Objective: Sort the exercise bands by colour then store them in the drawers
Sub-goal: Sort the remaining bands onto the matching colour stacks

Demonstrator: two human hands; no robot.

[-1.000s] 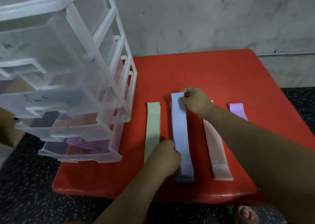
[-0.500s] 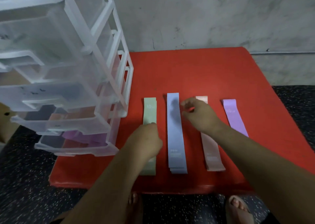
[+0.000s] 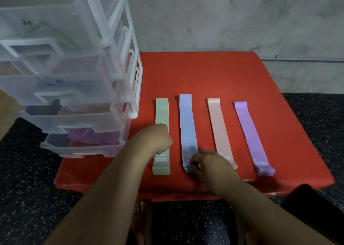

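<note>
- A tall translucent plastic drawer tower (image 3: 74,77) stands on the left part of the table. Its lower drawers are pulled partway out. The bottom drawer (image 3: 81,147) holds purple bands (image 3: 93,136).
- The square red table (image 3: 204,73) stands against a stained grey wall (image 3: 223,17) on a dark speckled floor (image 3: 28,188). Four flat stacks of bands lie side by side on it, apart from one another, each running from near to far.
- The pale green band stack (image 3: 162,114) lies just right of the tower and is marked "30" at its far end.
- The left hand (image 3: 156,138) rests over the middle of the green stack, knuckles up and fingers curled under. Whether they grip the bands cannot be told.
- The light blue band stack (image 3: 187,125) comes next and reaches a little farther back than the green one.
- The right hand (image 3: 210,162) sits at the near end of the blue stack. Its curled fingertips (image 3: 194,163) touch the stack's near right corner. The hand is blurred, so whether it pinches the bands cannot be told. Its back covers the near end of the stack beside it.
- The pale pink band stack (image 3: 217,125) lies between the blue and purple stacks.
- The lilac purple band stack (image 3: 247,133) lies farthest right, angled slightly, with nothing touching it.
- A bare foot (image 3: 143,213) shows on the floor below the table's near edge.
</note>
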